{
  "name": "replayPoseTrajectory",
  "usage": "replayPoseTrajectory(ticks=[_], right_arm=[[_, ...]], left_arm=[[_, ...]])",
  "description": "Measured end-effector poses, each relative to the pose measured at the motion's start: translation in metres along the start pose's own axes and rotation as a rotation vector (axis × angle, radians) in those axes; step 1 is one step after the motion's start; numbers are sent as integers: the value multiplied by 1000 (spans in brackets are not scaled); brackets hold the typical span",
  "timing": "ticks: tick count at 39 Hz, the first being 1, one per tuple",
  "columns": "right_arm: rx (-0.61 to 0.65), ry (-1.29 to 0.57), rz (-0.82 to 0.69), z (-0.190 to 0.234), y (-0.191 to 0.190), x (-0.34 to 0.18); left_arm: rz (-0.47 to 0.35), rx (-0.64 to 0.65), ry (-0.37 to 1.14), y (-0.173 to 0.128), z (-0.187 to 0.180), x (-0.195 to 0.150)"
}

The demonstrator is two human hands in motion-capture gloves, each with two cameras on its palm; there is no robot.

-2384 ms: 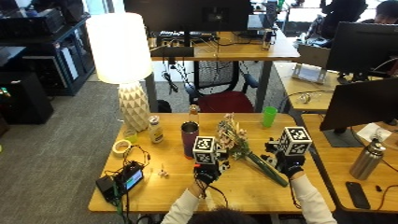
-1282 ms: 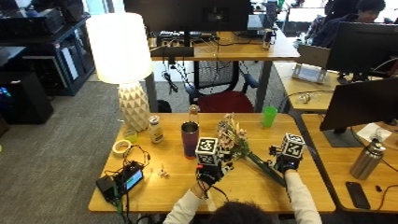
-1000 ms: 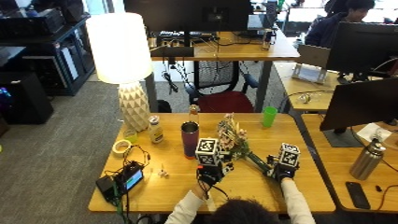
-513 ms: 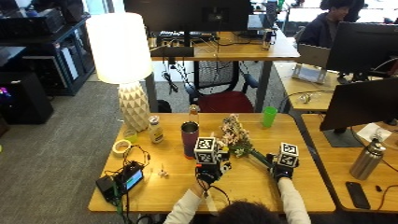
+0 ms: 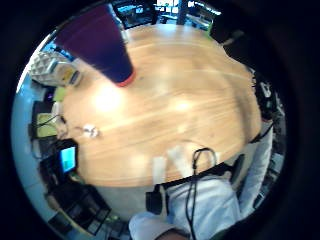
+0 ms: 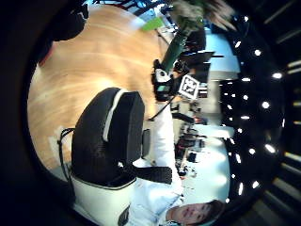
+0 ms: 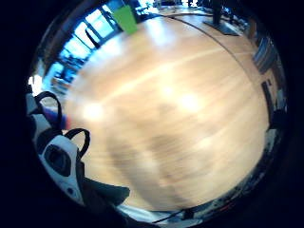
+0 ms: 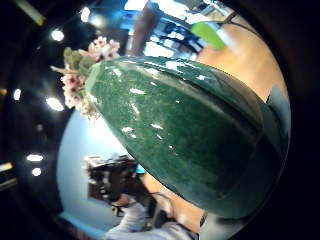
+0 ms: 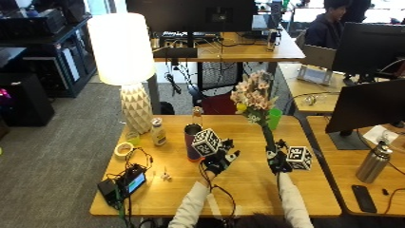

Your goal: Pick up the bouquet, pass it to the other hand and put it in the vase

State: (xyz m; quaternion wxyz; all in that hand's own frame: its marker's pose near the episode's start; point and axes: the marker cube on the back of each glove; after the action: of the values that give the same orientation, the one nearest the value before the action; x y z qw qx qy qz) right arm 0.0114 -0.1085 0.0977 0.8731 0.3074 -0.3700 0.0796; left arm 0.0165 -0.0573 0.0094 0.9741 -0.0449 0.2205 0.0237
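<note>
Bouquet's up in your right hand, left hand free beside it

Your right hand (image 9: 276,160) is wrapped round the dark green stem wrap at the bottom of the bouquet of pale pink flowers and green leaves (image 9: 254,99), holding it upright above the wooden table (image 9: 316,190), blooms well above your hands. Your left hand (image 9: 219,161) holds nothing, fingers relaxed, just right of the tall dark purple vase (image 9: 192,141). I'd guess the bunch is light but top-heavy, and that glossy wrap (image 8: 190,135) looks slick, so when you pass it over, take it low on the wrapped stems next to your right hand, not up by the blossoms, which look like they'd crush easily. The stems should be stiff enough to steer into the vase mouth.
</note>
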Motion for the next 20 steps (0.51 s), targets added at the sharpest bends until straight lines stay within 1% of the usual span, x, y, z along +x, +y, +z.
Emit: replayPoseTrajectory(ticks=[2, 4, 8, 12, 13, 15, 20], right_arm=[[63, -84, -11, 10, -14, 0], [85, -160, 27, 23, -23, 0], [31, -299, 118, 39, -21, -20], [19, -397, 113, 48, -14, -50], [18, -414, 103, 52, -11, -56], [11, -444, 84, 60, -4, -66], [-7, -530, 57, 81, 20, -84]], left_arm=[[24, 30, 139, -11, -8, 15], [50, 67, 280, -21, -16, 32], [115, 102, 544, -33, -31, 65], [175, 121, 740, -42, -40, 92], [189, 136, 766, -44, -43, 99], [215, 192, 770, -45, -47, 112], [268, 395, 691, -44, -55, 131]])
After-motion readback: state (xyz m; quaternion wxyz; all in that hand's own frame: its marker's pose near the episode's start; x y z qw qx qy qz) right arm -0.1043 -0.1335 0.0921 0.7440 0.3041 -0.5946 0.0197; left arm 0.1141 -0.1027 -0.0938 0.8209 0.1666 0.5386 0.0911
